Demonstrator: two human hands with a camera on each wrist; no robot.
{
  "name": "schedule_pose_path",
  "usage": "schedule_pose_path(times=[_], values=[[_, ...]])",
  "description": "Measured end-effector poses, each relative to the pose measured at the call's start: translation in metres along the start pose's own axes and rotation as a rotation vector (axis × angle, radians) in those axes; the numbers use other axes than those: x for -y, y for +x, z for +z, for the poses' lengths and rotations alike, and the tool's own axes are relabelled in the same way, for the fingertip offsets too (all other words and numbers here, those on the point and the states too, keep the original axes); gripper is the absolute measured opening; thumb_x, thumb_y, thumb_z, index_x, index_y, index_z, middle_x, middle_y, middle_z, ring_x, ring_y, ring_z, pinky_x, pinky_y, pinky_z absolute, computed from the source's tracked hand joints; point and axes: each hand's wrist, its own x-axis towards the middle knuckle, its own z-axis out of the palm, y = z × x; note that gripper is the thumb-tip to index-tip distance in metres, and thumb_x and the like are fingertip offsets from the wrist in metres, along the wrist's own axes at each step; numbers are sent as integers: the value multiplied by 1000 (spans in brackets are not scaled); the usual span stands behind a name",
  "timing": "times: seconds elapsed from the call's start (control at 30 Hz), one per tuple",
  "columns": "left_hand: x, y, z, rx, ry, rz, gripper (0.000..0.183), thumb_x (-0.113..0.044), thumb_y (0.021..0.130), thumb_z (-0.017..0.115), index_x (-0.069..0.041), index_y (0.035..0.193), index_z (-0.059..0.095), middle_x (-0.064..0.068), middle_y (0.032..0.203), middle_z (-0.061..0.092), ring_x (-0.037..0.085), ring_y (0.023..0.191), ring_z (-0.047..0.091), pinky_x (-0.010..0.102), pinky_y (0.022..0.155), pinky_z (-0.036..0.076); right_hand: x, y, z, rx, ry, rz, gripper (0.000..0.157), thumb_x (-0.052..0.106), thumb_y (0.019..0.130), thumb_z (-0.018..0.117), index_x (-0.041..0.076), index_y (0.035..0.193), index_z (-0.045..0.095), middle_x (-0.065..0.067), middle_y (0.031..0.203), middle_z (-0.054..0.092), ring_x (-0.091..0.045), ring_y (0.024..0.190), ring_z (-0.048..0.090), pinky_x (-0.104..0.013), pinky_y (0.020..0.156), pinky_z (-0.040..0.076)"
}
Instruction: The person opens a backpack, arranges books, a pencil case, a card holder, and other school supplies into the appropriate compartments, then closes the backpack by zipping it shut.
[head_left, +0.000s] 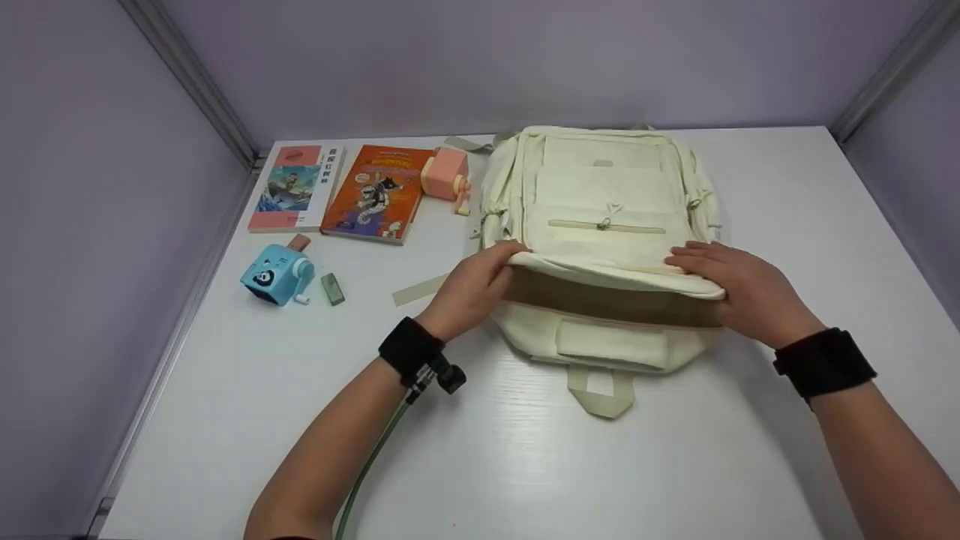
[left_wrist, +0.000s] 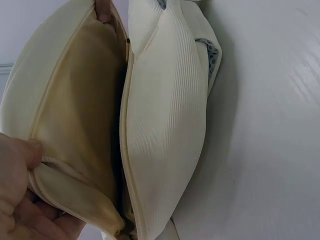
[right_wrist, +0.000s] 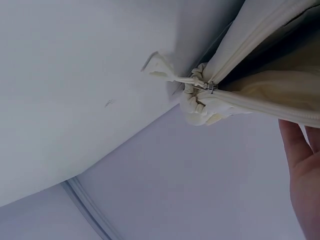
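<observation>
A cream backpack (head_left: 577, 180) lies front side up on the white table, its top handle toward me. Its main compartment gapes, showing a tan lining (left_wrist: 80, 95). My left hand (head_left: 474, 289) grips the left end of the raised flap edge, with the thumb on the lining side and the fingers behind. At the other end, my right hand (head_left: 754, 294) holds the same edge, its fingers (right_wrist: 295, 142) spread on the outer face. A zipper pull (right_wrist: 211, 87) sits at the corner of the opening.
Left of the backpack lie a pink-and-white book (head_left: 289, 191), an orange book (head_left: 379, 195), a pink crank sharpener (head_left: 446, 176), a blue crank sharpener (head_left: 274, 276), a small green block (head_left: 332, 289) and a small reddish-brown block (head_left: 298, 242). Pale walls enclose the table.
</observation>
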Motion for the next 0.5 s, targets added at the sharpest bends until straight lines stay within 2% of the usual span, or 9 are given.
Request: schedule_pose_path(times=[0.17,0.3,0.5], values=[[3,3,-4,-3,8,-7,32,-12,108,49,-17,137,62,-2,139,62,11,132,52,31,108,41,10,3,-3,-69,-26,53,75,-26,62,74,6,129,67,-15,129,68,-37,117,64,-54,88,51],[5,10,-8,-51,23,-20,32,-12,108,51,-16,137,63,0,140,61,13,133,52,30,110,39,20,9,-8,-118,-63,46,54,-18,70,75,3,119,69,-14,115,73,-35,105,69,-52,80,55],[7,24,-12,-132,38,-61,30,-17,108,53,-16,135,65,0,137,63,12,131,53,30,108,41,34,18,-14,-165,-120,79,37,-8,76,72,7,110,71,-10,101,75,-31,92,72,-49,66,55]])
